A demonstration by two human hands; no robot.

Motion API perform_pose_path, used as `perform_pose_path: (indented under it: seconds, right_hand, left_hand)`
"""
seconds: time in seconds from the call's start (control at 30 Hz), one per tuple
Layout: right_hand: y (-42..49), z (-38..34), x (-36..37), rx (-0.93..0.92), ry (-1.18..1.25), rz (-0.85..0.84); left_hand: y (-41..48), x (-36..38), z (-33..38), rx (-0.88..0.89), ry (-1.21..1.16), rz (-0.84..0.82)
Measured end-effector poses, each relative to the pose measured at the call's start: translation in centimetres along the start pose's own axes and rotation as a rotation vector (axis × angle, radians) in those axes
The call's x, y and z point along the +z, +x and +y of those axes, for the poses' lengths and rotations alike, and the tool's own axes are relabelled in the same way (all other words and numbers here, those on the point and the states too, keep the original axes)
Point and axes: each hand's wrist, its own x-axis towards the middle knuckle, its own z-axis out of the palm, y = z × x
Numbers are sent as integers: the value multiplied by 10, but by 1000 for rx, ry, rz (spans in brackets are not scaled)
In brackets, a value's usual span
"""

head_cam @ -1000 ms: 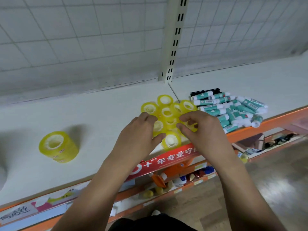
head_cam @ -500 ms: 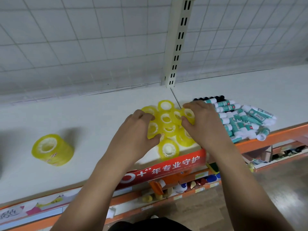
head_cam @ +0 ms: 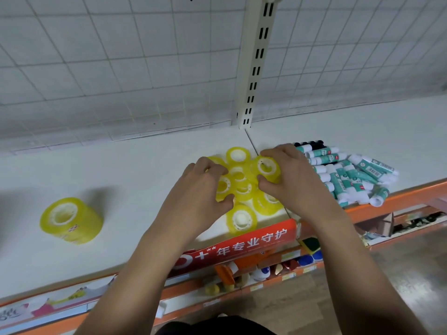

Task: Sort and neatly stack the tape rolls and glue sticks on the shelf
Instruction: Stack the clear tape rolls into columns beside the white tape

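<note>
Head view: in front of the slotted upright [head_cam: 256, 61], the small yellow tape rolls [head_cam: 242, 218] cluster on the white shelf [head_cam: 145, 170]. Over them the right hand [head_cam: 290, 180] pinches one roll by its rim, and the left hand [head_cam: 200, 189] curls round neighbouring rolls. They look light, stiff and slick, so they are best gripped across the outer rim. To the right of the upright the glue sticks [head_cam: 358, 175] lie in a heap.

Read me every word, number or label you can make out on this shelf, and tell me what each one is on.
"+** 年专业守护": white print on the red banner at the front of the shelf; its start is hidden.
Glue sticks: label print too small to read.
Large tape roll: small red mark, unreadable.
Printed strip at lower left: lettering blurred.
Price tags below: too small to read.
</note>
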Motion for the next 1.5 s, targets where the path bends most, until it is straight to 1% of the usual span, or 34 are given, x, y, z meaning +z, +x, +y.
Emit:
perform_pose_path:
  seconds: [0.23,0.47,0.7,0.83,1.0,1.17,1.3,1.5]
  right_hand:
    - [-7,-62,22,-160,204,3]
    - [-6,-138,60,-285,318,-31]
    - [-5,-195,88,-321,377,-82]
    - [-5,-211,97,-320,387,-75]
    - [-2,-219,100,-309,406,-21]
    - [-3,-226,100,-298,405,-5]
    - [-6,-236,103,-317,407,-22]
    - [-3,-251,113,-358,406,-106]
  left_hand:
    - [-31,-31,-27,-61,22,143]
    - [-86,-74,-76,-212,14,289]
    - [-125,-103,-125,-318,4,375]
    - [-130,-106,-145,-313,-35,371]
    - [-122,-103,-157,-239,-84,341]
    - [-120,-97,-163,-185,-122,314]
    - [-124,-96,-170,-176,-199,311]
    - [-134,-94,-184,-246,-233,301]
